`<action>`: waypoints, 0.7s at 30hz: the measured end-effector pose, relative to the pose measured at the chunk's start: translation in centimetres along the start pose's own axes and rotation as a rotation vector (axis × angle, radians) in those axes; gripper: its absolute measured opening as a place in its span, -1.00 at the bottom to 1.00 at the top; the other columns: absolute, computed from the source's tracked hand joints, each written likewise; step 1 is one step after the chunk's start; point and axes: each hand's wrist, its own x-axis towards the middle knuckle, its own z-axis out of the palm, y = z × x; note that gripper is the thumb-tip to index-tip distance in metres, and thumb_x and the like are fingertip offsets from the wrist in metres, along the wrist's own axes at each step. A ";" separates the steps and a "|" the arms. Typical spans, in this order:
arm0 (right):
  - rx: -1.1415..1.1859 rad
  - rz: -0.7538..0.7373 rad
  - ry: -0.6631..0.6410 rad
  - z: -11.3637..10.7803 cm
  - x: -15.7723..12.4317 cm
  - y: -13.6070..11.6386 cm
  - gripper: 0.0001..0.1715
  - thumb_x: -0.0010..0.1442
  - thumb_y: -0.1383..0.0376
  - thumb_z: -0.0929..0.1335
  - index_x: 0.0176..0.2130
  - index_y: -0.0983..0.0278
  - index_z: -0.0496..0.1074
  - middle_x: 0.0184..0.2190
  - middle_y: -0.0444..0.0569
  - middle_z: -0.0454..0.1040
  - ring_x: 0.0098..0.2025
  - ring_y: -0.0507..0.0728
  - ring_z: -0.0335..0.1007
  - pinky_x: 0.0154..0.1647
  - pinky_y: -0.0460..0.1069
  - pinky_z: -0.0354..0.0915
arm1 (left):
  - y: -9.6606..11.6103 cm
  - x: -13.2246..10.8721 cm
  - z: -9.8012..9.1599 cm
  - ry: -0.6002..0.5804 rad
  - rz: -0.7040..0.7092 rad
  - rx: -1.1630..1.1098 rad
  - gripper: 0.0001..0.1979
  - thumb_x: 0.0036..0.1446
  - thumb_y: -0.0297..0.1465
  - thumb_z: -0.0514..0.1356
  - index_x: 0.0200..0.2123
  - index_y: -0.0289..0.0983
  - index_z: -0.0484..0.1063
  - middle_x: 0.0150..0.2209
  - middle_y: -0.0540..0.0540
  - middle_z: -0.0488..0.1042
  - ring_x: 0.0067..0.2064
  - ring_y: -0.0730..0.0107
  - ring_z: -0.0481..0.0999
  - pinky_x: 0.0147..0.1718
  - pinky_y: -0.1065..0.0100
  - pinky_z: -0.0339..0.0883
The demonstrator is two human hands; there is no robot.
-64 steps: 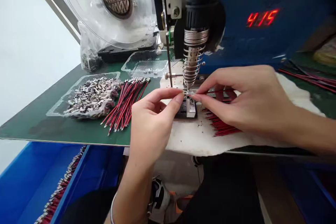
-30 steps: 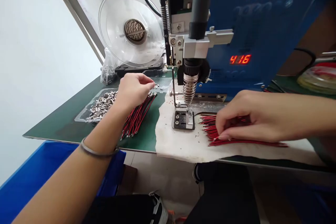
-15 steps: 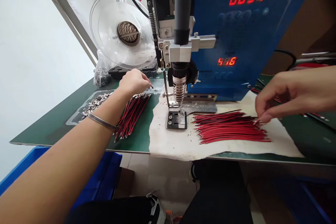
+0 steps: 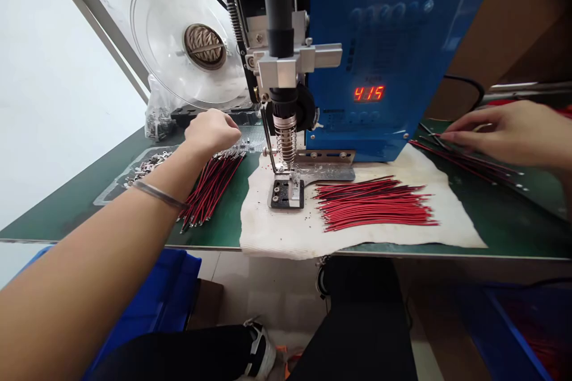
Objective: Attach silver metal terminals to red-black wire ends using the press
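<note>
My left hand (image 4: 213, 131) is closed, fingertips turned down at the near side of a clear studded plate (image 4: 254, 136); what they pinch is hidden. Just in front of that hand lies a bundle of red and black wires (image 4: 213, 187) with metal pieces at the far ends. At the right, my right hand (image 4: 500, 134) has thumb and forefinger together over some loose dark and red wires (image 4: 473, 164); I cannot make out what is between them. Between the hands, a row of red and black wires (image 4: 375, 205) rests on a cream cloth (image 4: 286, 241).
A soldering machine with a blue housing (image 4: 379, 59) stands mid-table, its spring-sleeved head (image 4: 285, 137) above a small black fixture (image 4: 279, 193). Small metal parts fill a clear tray (image 4: 109, 190) at left. Behind are a clear reel (image 4: 156, 30) and a plastic bag (image 4: 158, 116).
My right hand has moved away from the right end of the wire row, back and to the right, over the loose wires. The left hand stays by the studded plate. The view has shifted slightly.
</note>
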 end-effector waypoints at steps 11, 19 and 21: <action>-0.001 0.012 0.078 2.8 -1.1 -1.7 -0.61 0.41 0.03 0.37 -0.14 0.19 0.71 -0.36 0.15 0.63 -0.33 0.26 0.41 -0.19 0.20 0.24 | -6.0 -8.3 -3.3 0.018 -0.019 0.239 -0.59 0.22 -0.09 0.26 -0.08 -0.20 0.76 0.04 -0.29 0.76 0.12 -0.41 0.62 0.10 -0.18 0.48; -0.043 -0.049 -0.005 3.3 -0.3 -1.3 -0.64 0.36 0.01 0.41 -0.15 0.17 0.72 -0.19 0.20 0.72 -0.22 0.29 0.46 -0.14 0.19 0.29 | -5.9 -9.4 -2.2 -0.024 0.013 0.321 -0.49 0.29 -0.06 0.17 0.03 -0.18 0.80 0.06 -0.38 0.74 0.11 -0.42 0.64 0.04 -0.15 0.47; -0.073 -0.027 -0.051 2.9 -0.4 -1.3 -0.61 0.37 -0.01 0.42 -0.12 0.19 0.73 -0.15 0.22 0.72 -0.19 0.30 0.46 -0.13 0.19 0.30 | -5.6 -9.5 -2.1 -0.046 0.021 0.354 -0.50 0.29 -0.05 0.18 0.00 -0.17 0.80 0.06 -0.39 0.75 0.11 -0.40 0.64 0.02 -0.13 0.48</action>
